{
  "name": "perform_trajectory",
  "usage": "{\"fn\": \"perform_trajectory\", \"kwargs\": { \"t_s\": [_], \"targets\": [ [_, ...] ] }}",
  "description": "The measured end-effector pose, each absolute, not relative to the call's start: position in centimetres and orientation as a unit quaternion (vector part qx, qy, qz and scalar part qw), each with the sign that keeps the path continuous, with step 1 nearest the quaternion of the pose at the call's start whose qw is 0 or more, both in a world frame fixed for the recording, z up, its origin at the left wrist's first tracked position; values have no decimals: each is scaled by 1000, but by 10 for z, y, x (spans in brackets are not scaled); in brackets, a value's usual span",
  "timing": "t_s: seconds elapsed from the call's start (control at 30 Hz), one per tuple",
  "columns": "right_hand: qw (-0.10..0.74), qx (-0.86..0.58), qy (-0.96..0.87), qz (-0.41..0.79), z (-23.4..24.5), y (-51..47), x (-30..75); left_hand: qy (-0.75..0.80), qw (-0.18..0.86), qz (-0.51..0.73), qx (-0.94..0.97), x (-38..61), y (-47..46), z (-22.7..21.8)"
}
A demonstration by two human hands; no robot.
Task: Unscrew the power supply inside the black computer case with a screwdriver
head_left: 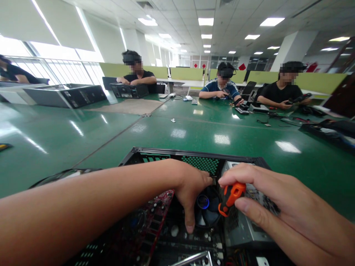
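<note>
An opened black computer case (172, 151) lies in front of me. Inside it, my left hand (191, 188) spans the round cooling fan (209, 208), fingertips at its far side and thumb at its near left edge. My right hand (266, 199) grips a screwdriver (232, 197) by its orange and black handle, between thumb and fingers, just right of the fan. The screwdriver's shaft cannot be made out. A red circuit board (162, 210) stands left of the fan, partly under my left forearm. The silver power supply (244, 229) sits beneath my right hand.
A bare metal bracket (194, 258) shows at the case's near side. Across the green table (155, 136), several people work on parts; one leans over another computer case (129, 90). Another opened case (69, 94) lies at far left, and a black tray-like part (330, 135) at right.
</note>
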State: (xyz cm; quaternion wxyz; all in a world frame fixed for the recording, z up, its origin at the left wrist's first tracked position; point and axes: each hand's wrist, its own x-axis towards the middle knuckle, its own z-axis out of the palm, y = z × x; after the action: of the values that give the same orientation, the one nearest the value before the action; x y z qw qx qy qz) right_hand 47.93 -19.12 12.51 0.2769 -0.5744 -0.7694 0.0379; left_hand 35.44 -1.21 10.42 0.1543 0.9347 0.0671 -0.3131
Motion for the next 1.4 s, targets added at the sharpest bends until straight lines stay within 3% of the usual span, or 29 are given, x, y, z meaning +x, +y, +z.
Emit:
{"fn": "perform_trajectory", "kwargs": {
  "t_s": [0.23,0.6,0.93,1.17,1.4],
  "targets": [
    [270,-570,-774,57,125,-190,477,59,154,-314,935,354,-11,103],
    [261,-583,-770,-17,124,-189,486,74,153,-325,930,353,-15,108],
    [261,-574,-775,33,129,-200,481,56,153,-326,931,353,-16,108],
    [305,-625,-717,-43,125,-193,492,69,151,-332,929,351,-18,114],
    [280,-624,-729,-7,123,-191,490,75,138,-338,928,352,-19,113]
  ]
}}
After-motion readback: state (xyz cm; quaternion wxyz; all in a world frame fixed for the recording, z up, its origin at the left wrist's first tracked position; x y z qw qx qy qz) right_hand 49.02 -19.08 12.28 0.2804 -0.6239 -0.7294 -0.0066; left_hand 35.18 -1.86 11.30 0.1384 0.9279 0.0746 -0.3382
